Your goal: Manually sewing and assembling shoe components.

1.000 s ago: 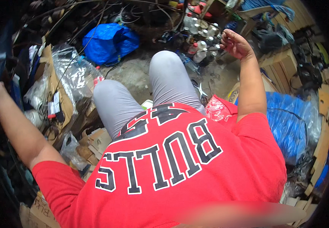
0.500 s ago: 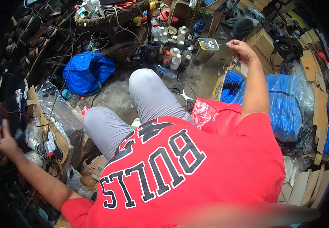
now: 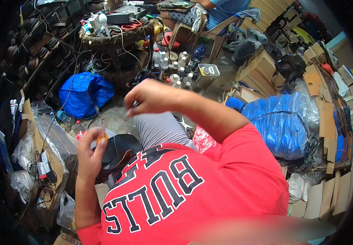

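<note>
My left hand [image 3: 89, 154] is raised over my left thigh, its fingers and thumb closed on a small orange object [image 3: 101, 137]; its kind is not clear. Just beside that hand, a black, rounded, leather-like item [image 3: 122, 150] with a brown edge lies on my lap, partly hidden by my shirt. It resembles a shoe. Higher up and to the right, above my knee, my right hand [image 3: 148, 99] has its fingers curled into a pinch. Motion blurs it slightly, and whatever is between the fingertips cannot be made out.
Ahead are a blue plastic bag [image 3: 84, 94], several bottles [image 3: 174, 67] and a clear-lidded container [image 3: 208, 70]. Scissors [image 3: 183, 122] lie by my right knee. A blue wrapped bundle [image 3: 278, 124] is at the right. Another person [image 3: 225, 16] sits beyond, near a cluttered table [image 3: 115, 38].
My right hand has swung in from the far right to above my lap. My left hand has come in from the far left. The black item now shows on my lap; the view has tilted up.
</note>
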`<state>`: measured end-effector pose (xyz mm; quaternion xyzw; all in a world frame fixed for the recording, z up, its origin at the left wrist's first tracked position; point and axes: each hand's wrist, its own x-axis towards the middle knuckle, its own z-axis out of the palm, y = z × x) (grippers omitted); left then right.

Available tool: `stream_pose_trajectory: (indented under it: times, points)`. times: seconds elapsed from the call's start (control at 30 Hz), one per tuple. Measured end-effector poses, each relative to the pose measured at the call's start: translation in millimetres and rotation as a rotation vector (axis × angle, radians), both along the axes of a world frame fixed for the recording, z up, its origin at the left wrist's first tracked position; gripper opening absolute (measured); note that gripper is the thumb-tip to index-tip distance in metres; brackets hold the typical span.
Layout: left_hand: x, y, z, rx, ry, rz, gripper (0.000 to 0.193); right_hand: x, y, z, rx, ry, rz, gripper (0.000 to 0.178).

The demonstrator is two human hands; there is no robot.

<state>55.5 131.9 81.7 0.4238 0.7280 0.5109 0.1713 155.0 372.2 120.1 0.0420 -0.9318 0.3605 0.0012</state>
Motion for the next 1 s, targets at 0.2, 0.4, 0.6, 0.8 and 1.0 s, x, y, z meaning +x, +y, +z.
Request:
stream_pose_trajectory:
  times: [0.2, 0.4, 0.6, 0.8, 1.0]
  points:
    - [3, 45, -23, 0.237, -0.928, -0.205, 0.029, -26, -35, -5, -0.028, 0.055, -0.027, 0.019]
    - [-29, 11, -30, 0.326, -0.787, 0.006, 0.026, -29, -16, -14, -0.266, -0.117, -0.04, 0.017]
    - [-39, -14, -43, 0.371, -0.705, 0.103, 0.026, -33, -14, -13, -0.412, -0.269, -0.139, 0.016]
    - [-57, -31, -61, 0.368, -0.814, 0.093, 0.026, -41, -15, -14, -0.403, -0.257, -0.161, 0.016]
    - [-70, -37, -76, 0.23, -0.735, 0.103, 0.027, -47, -12, -15, -0.362, -0.276, -0.163, 0.018]
